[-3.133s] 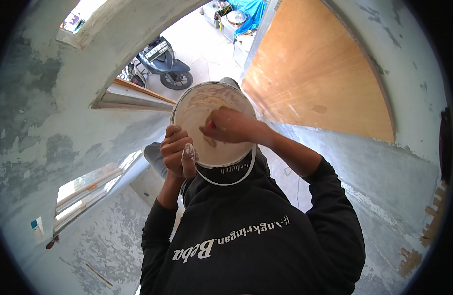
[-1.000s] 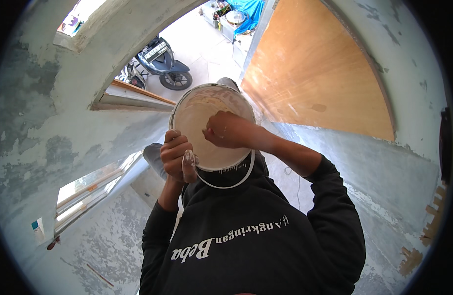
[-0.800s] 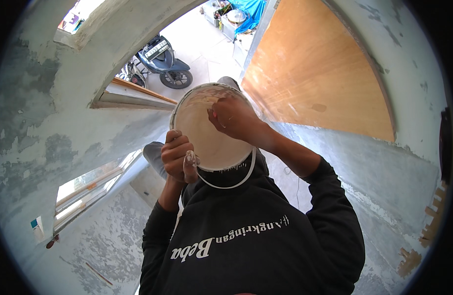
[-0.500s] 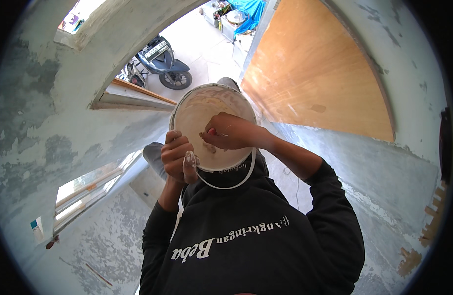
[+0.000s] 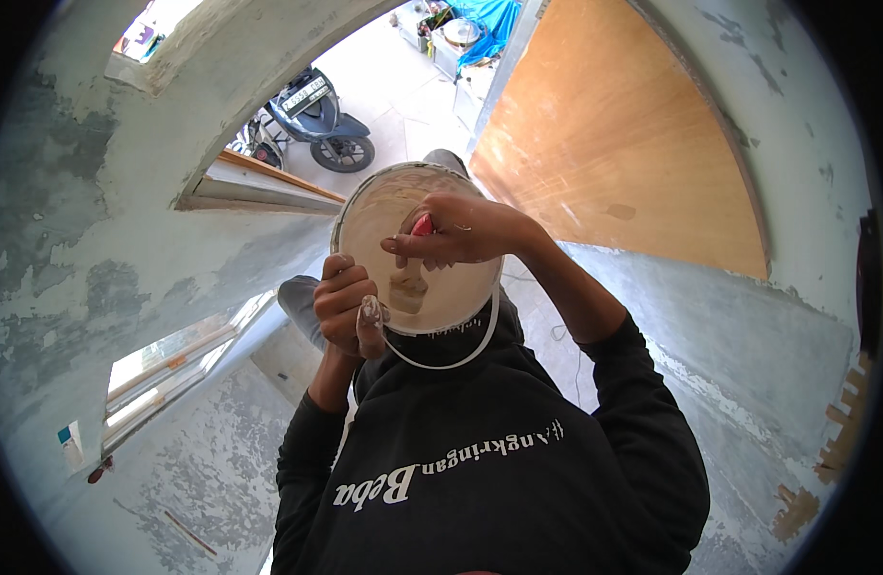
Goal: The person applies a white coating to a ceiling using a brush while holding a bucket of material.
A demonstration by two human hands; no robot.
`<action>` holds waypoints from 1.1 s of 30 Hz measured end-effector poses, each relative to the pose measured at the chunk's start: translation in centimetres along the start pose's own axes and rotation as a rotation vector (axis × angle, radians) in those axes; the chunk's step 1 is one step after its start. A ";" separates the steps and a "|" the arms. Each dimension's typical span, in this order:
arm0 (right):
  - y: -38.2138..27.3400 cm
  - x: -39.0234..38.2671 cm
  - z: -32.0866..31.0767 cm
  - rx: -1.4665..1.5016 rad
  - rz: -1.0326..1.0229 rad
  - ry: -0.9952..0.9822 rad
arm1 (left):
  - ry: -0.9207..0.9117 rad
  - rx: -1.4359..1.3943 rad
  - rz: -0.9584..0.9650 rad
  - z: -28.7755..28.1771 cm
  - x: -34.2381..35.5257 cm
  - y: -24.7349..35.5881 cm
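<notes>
A white bucket (image 5: 365,206), its inside coated with pale smears, is tilted with its mouth up toward me. My left hand (image 5: 347,305) is closed on the bucket's left rim, and white residue coats one of its fingers. In my right hand (image 5: 451,230) is a putty knife (image 5: 409,289), gripped by its red handle over the bucket's mouth. Its flat, smeared blade points down inside the bucket. The thin white bail handle (image 5: 461,362) hangs below the near rim, against my black sweatshirt (image 5: 499,460).
Patchy grey plastered walls (image 5: 68,220) stand on both sides. To the right is a wooden door panel (image 5: 614,144). Beyond the doorway, a motorcycle (image 5: 322,120) is parked on pale paving, near a blue tarp (image 5: 489,24). At left is a window frame (image 5: 178,369).
My right hand has risen a little within the bucket's mouth, and more of the putty knife's blade and red handle shows. My left hand and the bucket stay in place.
</notes>
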State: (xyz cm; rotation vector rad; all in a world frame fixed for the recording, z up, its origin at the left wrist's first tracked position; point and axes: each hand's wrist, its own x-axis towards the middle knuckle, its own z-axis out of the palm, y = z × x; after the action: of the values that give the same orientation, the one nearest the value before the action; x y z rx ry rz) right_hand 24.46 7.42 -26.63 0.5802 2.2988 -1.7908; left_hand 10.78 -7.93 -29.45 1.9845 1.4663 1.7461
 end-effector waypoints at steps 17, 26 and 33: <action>-0.4 1.2 2.3 0.078 0.039 -0.020 | -0.021 -0.034 0.055 0.2 0.2 -0.1; -0.7 1.7 2.0 0.061 0.059 -0.074 | -0.018 -0.029 0.075 0.4 0.6 0.0; -0.1 1.4 0.7 0.105 0.088 0.036 | 0.044 -0.013 0.038 0.9 0.9 -0.3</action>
State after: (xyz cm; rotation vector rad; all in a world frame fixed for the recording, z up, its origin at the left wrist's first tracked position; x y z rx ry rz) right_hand 23.03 7.00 -27.21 0.7241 2.1757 -1.8829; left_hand 11.18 -6.71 -29.34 1.9932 1.4351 1.8214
